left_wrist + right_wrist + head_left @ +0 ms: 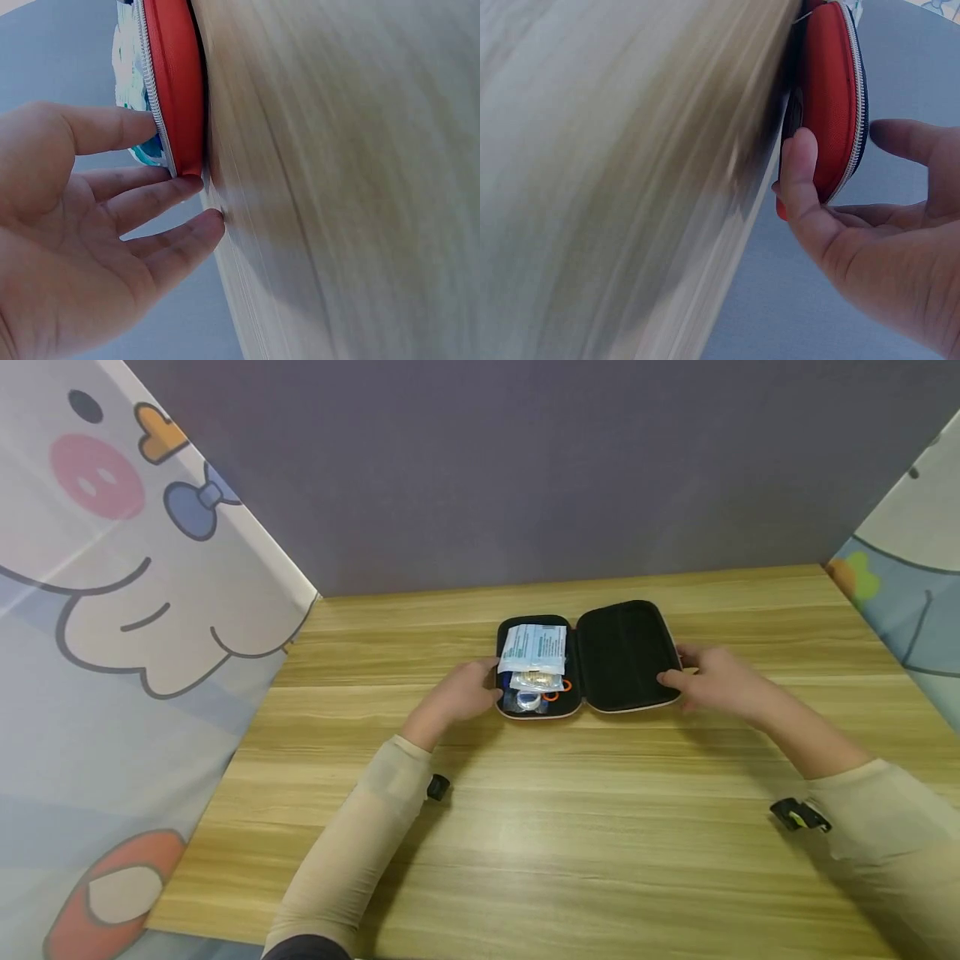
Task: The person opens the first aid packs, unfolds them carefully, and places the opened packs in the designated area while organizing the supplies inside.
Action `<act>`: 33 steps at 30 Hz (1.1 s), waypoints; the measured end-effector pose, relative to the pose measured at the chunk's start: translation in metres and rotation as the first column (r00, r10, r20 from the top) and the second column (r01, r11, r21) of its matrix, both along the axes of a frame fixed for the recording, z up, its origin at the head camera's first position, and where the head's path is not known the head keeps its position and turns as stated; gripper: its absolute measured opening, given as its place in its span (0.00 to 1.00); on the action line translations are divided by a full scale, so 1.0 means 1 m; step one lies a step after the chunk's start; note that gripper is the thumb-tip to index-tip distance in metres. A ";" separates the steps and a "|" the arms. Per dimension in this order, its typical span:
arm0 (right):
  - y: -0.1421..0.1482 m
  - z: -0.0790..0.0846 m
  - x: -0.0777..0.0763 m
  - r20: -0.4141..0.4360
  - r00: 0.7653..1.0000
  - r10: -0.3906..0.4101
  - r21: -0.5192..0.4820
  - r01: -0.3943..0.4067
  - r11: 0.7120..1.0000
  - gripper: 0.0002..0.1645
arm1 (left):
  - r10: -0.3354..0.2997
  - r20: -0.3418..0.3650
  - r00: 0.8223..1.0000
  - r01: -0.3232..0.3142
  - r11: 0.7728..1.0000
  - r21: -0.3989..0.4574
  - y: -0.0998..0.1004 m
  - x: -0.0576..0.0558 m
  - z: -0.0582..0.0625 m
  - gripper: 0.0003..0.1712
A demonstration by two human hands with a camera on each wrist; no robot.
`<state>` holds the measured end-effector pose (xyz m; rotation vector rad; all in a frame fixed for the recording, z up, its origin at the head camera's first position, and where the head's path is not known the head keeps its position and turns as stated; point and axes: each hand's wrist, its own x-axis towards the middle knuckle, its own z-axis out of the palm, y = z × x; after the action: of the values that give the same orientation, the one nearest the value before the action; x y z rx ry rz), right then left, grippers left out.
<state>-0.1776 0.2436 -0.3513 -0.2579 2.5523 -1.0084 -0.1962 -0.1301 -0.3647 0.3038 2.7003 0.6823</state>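
Observation:
A red zip case [630, 656] with a black lining lies unfolded on the table. In its left half are white sachets with printed text [534, 647], a smaller packet [538, 681], a white ring-shaped roll [528, 700] and orange loops [557, 691]. My left hand [467, 689] holds that half's outer edge, thumb at the zip [155, 97] and fingertips low on the red shell. My right hand [712, 681] grips the other half at its outer edge, thumb by the rim and fingers against the red outside [829, 90]. Part of its underside is hidden.
The case sits toward the back of a wood-grain table [525, 843]. Behind it rises a grey panel [525, 468]. Cartoon-printed sheets [112, 735] flank the table on both sides. Small black pieces [438, 787] show beside both sleeves.

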 end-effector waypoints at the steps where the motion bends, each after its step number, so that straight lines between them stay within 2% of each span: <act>1: 0.000 -0.001 0.000 -0.016 1.000 0.009 0.035 -0.009 0.999 0.44 | -0.004 0.000 1.000 0.004 1.000 -0.002 0.000 0.000 0.000 0.39; 3: 0.000 -0.003 -0.001 -0.049 0.998 0.030 0.103 -0.025 0.994 0.45 | -0.010 -0.002 1.000 0.010 1.000 -0.007 -0.001 -0.001 0.001 0.39; 6: -0.003 -0.005 -0.002 -0.065 0.996 0.055 0.148 -0.044 0.988 0.45 | -0.013 0.000 1.000 0.013 1.000 -0.018 -0.004 -0.001 0.001 0.39; 17: -0.004 -0.008 -0.002 -0.072 0.992 0.106 0.207 -0.089 0.974 0.43 | -0.090 0.055 0.994 0.094 0.993 -0.071 -0.008 -0.001 0.003 0.40; 24: -0.009 0.002 -0.006 -0.024 0.993 0.115 0.267 -0.104 0.958 0.45 | -0.113 0.053 0.992 0.117 0.989 -0.093 -0.011 -0.001 0.004 0.41; 31: -0.021 0.008 -0.013 -0.023 0.990 0.138 0.311 -0.124 0.942 0.44 | -0.133 0.072 0.989 0.140 0.984 -0.108 -0.012 -0.001 0.002 0.42; 33: -0.027 0.010 -0.015 -0.027 0.991 0.134 0.304 -0.120 0.945 0.43 | -0.142 0.074 0.987 0.149 0.982 -0.115 -0.013 -0.001 0.002 0.42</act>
<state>-0.1930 0.2171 -0.3413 -0.3582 2.6479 -0.5603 -0.1976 -0.1433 -0.3623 0.4354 2.6124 0.4769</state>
